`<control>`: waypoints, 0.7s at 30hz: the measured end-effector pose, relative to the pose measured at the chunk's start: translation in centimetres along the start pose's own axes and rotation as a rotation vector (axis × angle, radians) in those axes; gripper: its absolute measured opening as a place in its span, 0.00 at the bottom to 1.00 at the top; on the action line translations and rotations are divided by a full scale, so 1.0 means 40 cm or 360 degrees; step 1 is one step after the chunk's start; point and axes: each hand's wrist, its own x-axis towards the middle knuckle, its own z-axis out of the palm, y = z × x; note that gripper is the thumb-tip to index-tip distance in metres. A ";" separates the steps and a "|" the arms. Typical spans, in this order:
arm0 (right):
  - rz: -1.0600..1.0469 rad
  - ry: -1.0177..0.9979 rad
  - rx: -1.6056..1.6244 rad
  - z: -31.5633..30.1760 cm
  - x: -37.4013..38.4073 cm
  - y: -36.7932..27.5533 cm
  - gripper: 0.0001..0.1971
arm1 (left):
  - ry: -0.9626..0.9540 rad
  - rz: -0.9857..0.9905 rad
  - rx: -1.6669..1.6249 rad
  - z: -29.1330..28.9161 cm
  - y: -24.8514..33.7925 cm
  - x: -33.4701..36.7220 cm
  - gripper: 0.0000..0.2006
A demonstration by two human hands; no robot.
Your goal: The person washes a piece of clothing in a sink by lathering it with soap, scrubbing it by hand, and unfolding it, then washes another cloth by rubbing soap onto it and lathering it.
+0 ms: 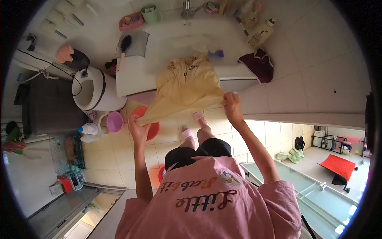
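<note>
Yellow cloth [187, 87] right at the centre of the frame, and it is spread wide between two bare hands! Its far end lies bunched and wrinkled over the white sink counter [135, 81], dark print showing among the folds, while the near edge hangs out past the counter's front, stretched in a long slanting line.

Look at the left hand [139, 126], left of centre and lower: thumb and fingers closed on the cloth's left corner. Over to the right hand [232, 104], a little higher in the frame, and there it is, a tight pinch on the opposite corner. Both arms reach well apart.

Below the left corner, a red basin [154, 130] sits on the tiled floor, partly covered by the cloth, with a purple bowl [115, 121] just to its left. Up on the counter, a dark hairbrush [125, 43] lies at upper left across a grey mesh cloth [140, 43]. A small blue item [216, 53] sits just beyond the yellow folds, a maroon cloth [260, 67] drapes over the counter edge at upper right, and the faucet [188, 10] stands at top centre.
</note>
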 end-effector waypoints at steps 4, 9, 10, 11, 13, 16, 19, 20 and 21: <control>0.0475 0.0097 -0.0015 -0.008 -0.106 0.002 0.18 | -0.0267 -0.0016 0.0194 -0.023 0.031 -0.097 0.14; 0.0757 0.0089 -0.0076 0.002 -0.200 0.003 0.18 | -0.0045 -0.0136 0.0371 -0.033 -0.021 -0.209 0.12; 0.0805 0.0060 -0.0122 0.002 -0.221 0.006 0.17 | 0.0017 -0.0354 0.0383 -0.033 -0.012 -0.220 0.13; 0.0805 0.0056 -0.0123 0.002 -0.244 0.014 0.17 | 0.0085 -0.0572 0.0397 -0.032 0.002 -0.228 0.13; 0.0549 -0.0079 -0.0166 -0.001 -0.291 0.036 0.18 | 0.0231 -0.0562 0.0247 -0.017 0.017 -0.245 0.15; 0.0452 -0.0137 -0.0186 -0.010 -0.326 0.044 0.22 | 0.0394 -0.0556 -0.0051 0.007 0.002 -0.262 0.16; 0.0862 -0.0442 -0.0084 -0.036 -0.324 0.024 0.25 | 0.0333 -0.0680 -0.0425 0.030 -0.033 -0.297 0.17; 0.0651 -0.0240 0.0043 -0.027 -0.343 0.044 0.24 | 0.0266 -0.0790 -0.0667 0.041 -0.036 -0.305 0.17; 0.0434 -0.0041 0.0165 -0.019 -0.357 0.057 0.24 | 0.0199 -0.0902 -0.0907 0.049 -0.028 -0.306 0.17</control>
